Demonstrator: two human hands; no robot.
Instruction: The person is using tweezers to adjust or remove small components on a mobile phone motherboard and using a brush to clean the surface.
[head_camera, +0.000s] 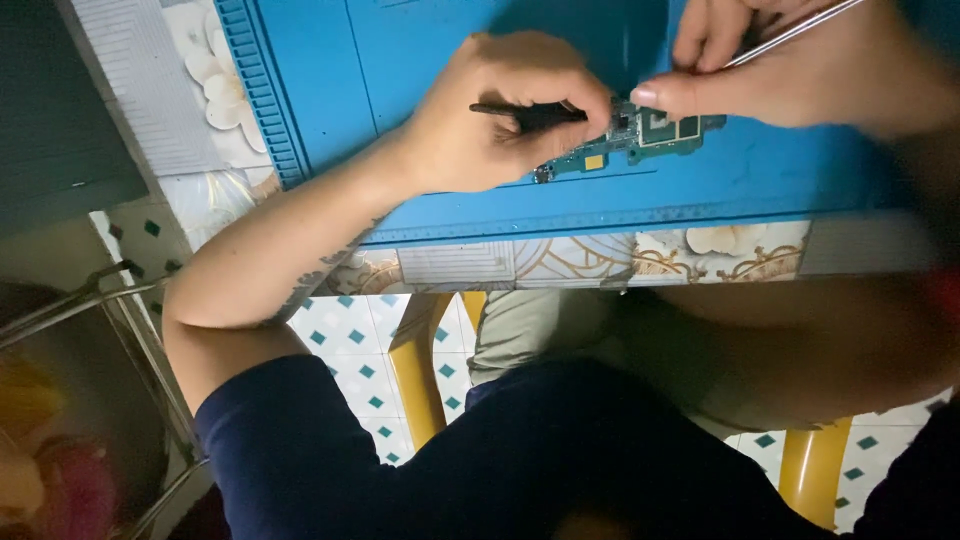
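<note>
Green circuit board (640, 135) flat on blue mat (420, 60), left hand (500, 115) pinching black tool (525, 112) beside it, right hand (800, 70) fingertips on board, apparently gripping thin metal rod (795, 32).

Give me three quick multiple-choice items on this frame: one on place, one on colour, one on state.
1. Where does the circuit board lie?
A. on the blue work mat
B. on the tiled floor
C. on the person's lap

2. What colour is the tool in the left hand?
A. white
B. black
C. red

3. How does the right hand stand?
A. open and flat on the mat
B. off the table
C. closed on a thin metal tool, one fingertip pressing on the board

Answers: 1 A, the board rests on the mat between both hands. 2 B, a dark slim tool sticks out of the fist. 3 C, the silver shaft runs out from the fingers.
</note>
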